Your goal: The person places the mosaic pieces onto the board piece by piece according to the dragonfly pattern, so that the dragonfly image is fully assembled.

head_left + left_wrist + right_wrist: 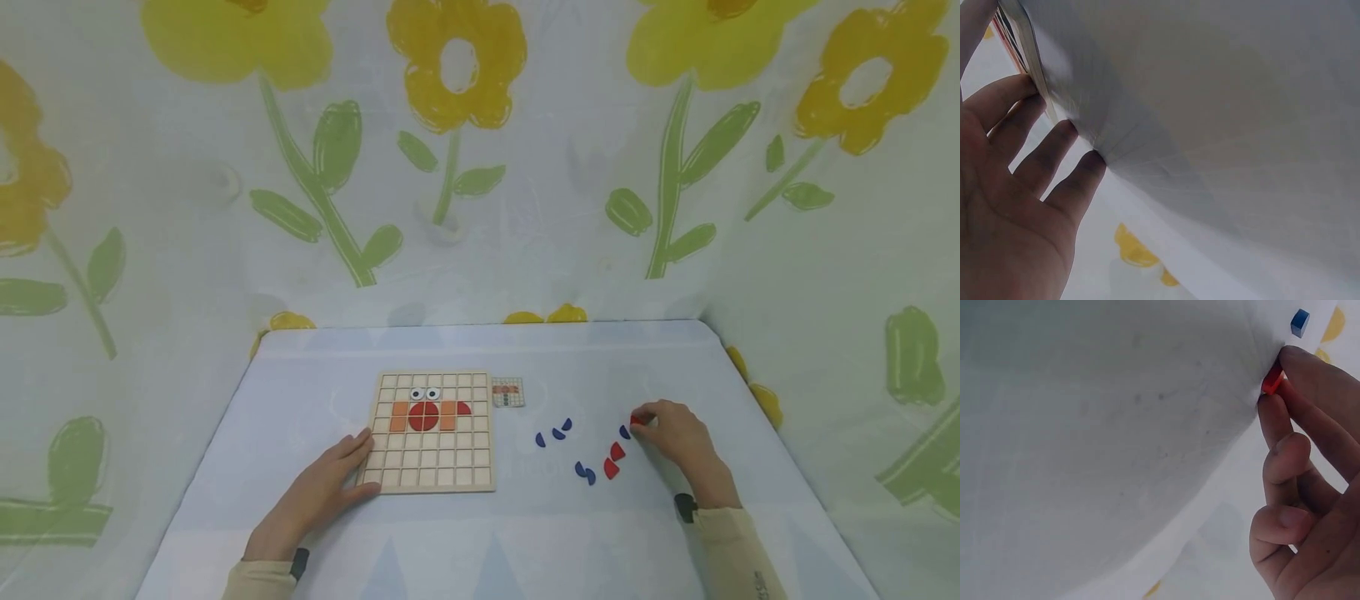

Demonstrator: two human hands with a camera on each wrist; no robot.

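A wooden grid board (437, 477) lies on the table with orange squares (447, 416), red quarter-circle pieces (423, 417) and two round eye pieces (432, 394) in its cells. My left hand (322, 486) rests against the board's left edge; in the left wrist view its fingertips (1094, 161) touch the tablecloth and the board's side. Over on the right, my right hand (681, 437) pinches a red quarter-circle piece (1272, 379) between thumb and fingers, at the table surface. A blue half-circle piece (625, 432) lies just beside it.
Two loose red quarter-circle pieces (617, 451) lie left of the right hand. Several blue half-circle pieces (558, 434) are scattered between them and the board. A small pattern card (507, 402) sits at the board's upper right. Flower-printed cloth (525, 250) surrounds the table.
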